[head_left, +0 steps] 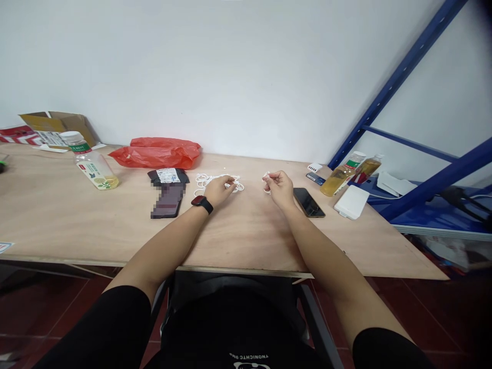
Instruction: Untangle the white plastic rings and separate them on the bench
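A tangled white cable (203,180) lies on the plywood table (77,220) near the far middle. My left hand (219,188), with a dark watch on its wrist, rests on the table and pinches part of that cable. My right hand (279,185) is a short way to the right, fingers closed on a small white cable end (266,177). Whether the two pieces are one cable I cannot tell.
Left of the cable lie a dark packet (168,176) and a red plastic bag (157,152). A drink bottle (92,165) and cardboard box (57,125) sit far left. Right: a phone (308,202), white power bank (351,202), two bottles (342,175), blue shelf frame (415,148).
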Tool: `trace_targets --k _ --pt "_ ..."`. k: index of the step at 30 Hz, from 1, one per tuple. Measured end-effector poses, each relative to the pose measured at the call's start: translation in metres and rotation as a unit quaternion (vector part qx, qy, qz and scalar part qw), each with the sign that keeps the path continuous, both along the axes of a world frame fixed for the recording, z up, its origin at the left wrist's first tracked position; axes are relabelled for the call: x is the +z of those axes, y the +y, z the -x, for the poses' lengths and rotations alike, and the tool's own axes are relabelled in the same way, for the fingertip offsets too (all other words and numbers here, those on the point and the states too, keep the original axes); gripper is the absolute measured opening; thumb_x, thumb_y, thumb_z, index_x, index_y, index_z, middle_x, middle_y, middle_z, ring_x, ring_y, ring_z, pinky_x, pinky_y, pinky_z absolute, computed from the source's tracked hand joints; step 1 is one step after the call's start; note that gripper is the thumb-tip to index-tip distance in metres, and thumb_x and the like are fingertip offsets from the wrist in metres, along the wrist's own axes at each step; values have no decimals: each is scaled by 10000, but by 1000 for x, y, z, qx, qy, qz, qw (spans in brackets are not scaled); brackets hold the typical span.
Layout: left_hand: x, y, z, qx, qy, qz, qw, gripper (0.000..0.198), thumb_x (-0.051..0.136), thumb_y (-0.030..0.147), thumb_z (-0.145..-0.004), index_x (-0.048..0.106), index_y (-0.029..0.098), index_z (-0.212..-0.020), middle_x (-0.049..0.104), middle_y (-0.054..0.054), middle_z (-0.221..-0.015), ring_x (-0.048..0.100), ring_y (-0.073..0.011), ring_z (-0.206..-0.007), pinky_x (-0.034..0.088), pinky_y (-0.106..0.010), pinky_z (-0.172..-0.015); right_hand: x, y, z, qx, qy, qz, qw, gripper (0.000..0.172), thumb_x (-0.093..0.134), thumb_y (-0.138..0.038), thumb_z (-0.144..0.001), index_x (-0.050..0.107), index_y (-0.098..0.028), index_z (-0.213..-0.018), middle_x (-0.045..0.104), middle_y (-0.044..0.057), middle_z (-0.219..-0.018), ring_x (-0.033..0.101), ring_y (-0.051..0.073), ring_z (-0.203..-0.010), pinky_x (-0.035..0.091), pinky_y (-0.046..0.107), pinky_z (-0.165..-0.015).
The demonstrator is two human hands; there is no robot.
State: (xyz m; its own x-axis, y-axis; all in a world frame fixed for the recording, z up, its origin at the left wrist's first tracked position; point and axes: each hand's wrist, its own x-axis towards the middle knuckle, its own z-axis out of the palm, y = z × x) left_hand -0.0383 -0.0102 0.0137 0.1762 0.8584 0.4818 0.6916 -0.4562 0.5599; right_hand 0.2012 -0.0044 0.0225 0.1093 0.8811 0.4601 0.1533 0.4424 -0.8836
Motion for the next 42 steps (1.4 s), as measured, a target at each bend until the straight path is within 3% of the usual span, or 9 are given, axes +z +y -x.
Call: trace_targets --k 6,9,13,17,24,29,34,37,42 --pt "6 2 8 54 88 7 995 264 548 361 -885 684 205 -1048 729 -69 -1065 658 -230 -941 495 -340 -838 7 3 -9 -30 -10 -29 999 280 600 -467 -832 508 -217 -916 672 10 -819 524 94 -504 447 231 -483" --pt "12 4 18 108 176 24 978 292 540 377 -880 693 196 -1051 709 -110 -1084 647 -262 -982 489 -355 -842 5 8 -23 -98 -107 -28 989 241 564 -420 -857 583 -204 -964 688 29 -832 574 135 -583 482 272 -573" --pt "18 7 36 165 258 56 950 362 571 459 -838 707 193 -1044 694 -161 -1065 650 -314 -974 481 -413 -855 -2 16 -47 -132 -361 -9 923 192 586 -274 -833 709 -208 -965 721 72 -934 639 216 -855 487 347 -809" --pt "19 11 44 181 293 124 931 417 569 533 -803 725 176 -952 714 -187 -1001 663 -340 -953 487 -427 -824 -9 22 -61 -120 -461 54 877 237 587 -220 -821 748 -205 -994 732 93 -983 645 229 -886 477 343 -807" --pt "15 8 34 114 278 188 935 477 560 607 -760 722 160 -803 733 -190 -917 682 -303 -870 499 -352 -759 -18 27 -61 -38 -458 68 885 277 577 -289 -856 748 -212 -1060 748 81 -1002 664 213 -887 484 324 -827" --pt "11 7 24 66 191 173 964 333 606 511 -751 681 192 -691 715 -93 -748 652 -232 -722 472 -303 -665 -16 26 -61 -71 -433 64 896 369 527 -286 -883 687 -199 -1203 750 82 -987 668 207 -882 484 313 -826" --pt "12 6 14 -37 36 190 980 256 645 427 -755 665 173 -763 694 -34 -748 601 -156 -657 448 -256 -611 -9 21 -64 -100 -460 91 877 335 502 -297 -889 712 -209 -1135 742 82 -1046 661 209 -917 473 299 -822" --pt "16 4 13 -7 42 147 988 241 635 396 -768 672 172 -850 712 -43 -830 616 -160 -720 450 -255 -648 -5 19 -64 -128 -470 101 868 313 515 -323 -884 719 -219 -1098 741 82 -1046 656 220 -931 469 300 -811" --pt "20 3 25 91 223 151 959 283 640 461 -745 696 195 -824 724 -80 -855 640 -223 -790 442 -288 -677 -4 20 -65 -158 -428 96 885 289 526 -368 -877 727 -231 -1032 749 59 -953 659 205 -873 460 284 -750"
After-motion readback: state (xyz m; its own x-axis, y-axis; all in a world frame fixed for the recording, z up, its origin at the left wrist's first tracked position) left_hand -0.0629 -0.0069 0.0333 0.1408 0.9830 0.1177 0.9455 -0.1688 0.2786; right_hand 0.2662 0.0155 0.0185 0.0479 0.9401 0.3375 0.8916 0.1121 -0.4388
